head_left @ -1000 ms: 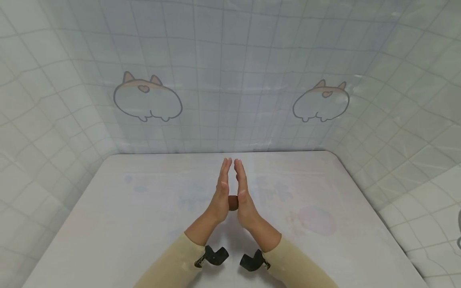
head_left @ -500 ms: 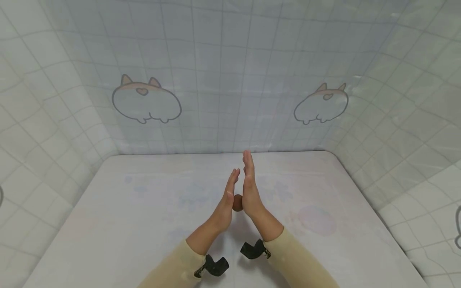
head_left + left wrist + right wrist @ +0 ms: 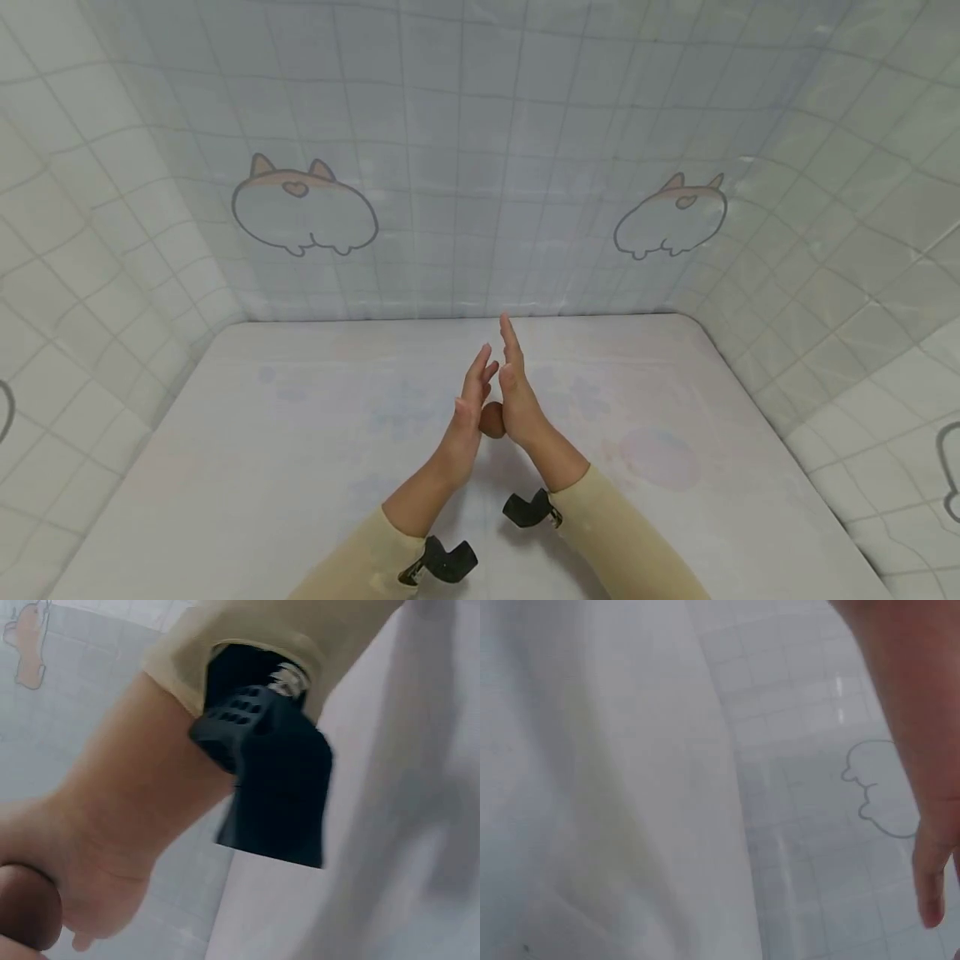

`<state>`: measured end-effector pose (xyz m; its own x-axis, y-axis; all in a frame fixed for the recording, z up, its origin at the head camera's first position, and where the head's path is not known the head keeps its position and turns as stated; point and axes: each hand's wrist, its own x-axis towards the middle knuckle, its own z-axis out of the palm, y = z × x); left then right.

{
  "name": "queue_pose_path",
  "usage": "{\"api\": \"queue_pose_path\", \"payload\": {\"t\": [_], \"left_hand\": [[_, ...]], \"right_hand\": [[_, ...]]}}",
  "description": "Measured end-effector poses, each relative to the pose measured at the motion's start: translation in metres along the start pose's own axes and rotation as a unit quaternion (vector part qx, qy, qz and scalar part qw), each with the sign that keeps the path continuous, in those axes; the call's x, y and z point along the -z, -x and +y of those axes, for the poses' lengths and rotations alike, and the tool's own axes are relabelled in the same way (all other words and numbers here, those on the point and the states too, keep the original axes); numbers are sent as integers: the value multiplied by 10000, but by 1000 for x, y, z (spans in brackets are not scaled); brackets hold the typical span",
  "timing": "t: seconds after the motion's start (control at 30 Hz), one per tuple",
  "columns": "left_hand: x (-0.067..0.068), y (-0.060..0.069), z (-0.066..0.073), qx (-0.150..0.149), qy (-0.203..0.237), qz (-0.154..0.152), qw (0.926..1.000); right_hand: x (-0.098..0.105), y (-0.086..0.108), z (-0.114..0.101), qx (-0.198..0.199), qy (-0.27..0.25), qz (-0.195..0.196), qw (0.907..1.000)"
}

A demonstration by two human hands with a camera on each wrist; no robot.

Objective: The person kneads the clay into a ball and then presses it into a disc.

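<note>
A small brown ball (image 3: 492,420) sits between two upright palms above the table in the head view. My left hand (image 3: 463,425) presses it from the left, its fingers extended away from me. From the other side my right hand (image 3: 519,408) presses against it, fingers straight and reaching slightly farther forward than the left ones. In the left wrist view the brown ball (image 3: 28,904) shows at the lower left edge, against the heel of a hand (image 3: 97,885). Part of a wrist and hand (image 3: 937,817) appears at the right edge of the right wrist view; the ball is not visible there.
The pale table (image 3: 300,467) has faint coloured prints. Behind it hangs a grid-patterned sheet (image 3: 480,208) with two cartoon animal drawings, and similar sheets flank both sides. Black wrist camera mounts (image 3: 450,560) jut inward from the cuffs.
Against one second ago, the right hand has slid forward past the left, with the ball kept between the palms. Over the last half second the left fingers have spread a little.
</note>
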<state>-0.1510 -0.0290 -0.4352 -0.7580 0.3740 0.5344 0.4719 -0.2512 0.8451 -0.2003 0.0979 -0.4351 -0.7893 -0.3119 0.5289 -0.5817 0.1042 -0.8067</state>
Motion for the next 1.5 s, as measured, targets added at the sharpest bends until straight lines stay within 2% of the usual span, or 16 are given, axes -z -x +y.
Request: {"api": "queue_pose_path", "payload": {"t": [0.27, 0.5, 0.7, 0.77, 0.87, 1.0, 1.1, 1.17, 1.3, 1.4, 1.5], "left_hand": [[2, -5, 4, -481, -250, 710, 9960], [5, -13, 5, -789, -513, 1218, 9881], [9, -19, 4, -1059, -793, 1390, 9814], [11, -20, 2, -1056, -875, 1390, 9808], [13, -19, -2, -815, -829, 1312, 9845], [13, -14, -8, -435, -973, 1002, 9892], [11, -8, -13, -423, -1218, 609, 9898], [8, -5, -16, -506, -1218, 362, 9906], [3, -3, -16, -470, -687, 63, 9965], [0, -2, -14, -264, -263, -46, 9993], [-2, 0, -11, -71, -113, -132, 9998]], "right_hand": [[-8, 11, 4, -41, 124, -495, 9987], [-18, 17, 1, 530, 109, -638, 9965], [-25, 24, -6, 798, -74, -637, 9947], [-27, 25, -9, 898, -238, -668, 9934], [-27, 26, -16, 1045, -485, -601, 9915], [-24, 24, -23, 1230, -542, -213, 9907], [-20, 20, -27, 1272, -361, 149, 9911], [-18, 17, -29, 1211, -268, 353, 9916], [-13, 13, -29, 948, -396, 619, 9928], [-11, 11, -26, 797, -522, 849, 9918], [-8, 9, -24, 678, -516, 1068, 9906]]}}
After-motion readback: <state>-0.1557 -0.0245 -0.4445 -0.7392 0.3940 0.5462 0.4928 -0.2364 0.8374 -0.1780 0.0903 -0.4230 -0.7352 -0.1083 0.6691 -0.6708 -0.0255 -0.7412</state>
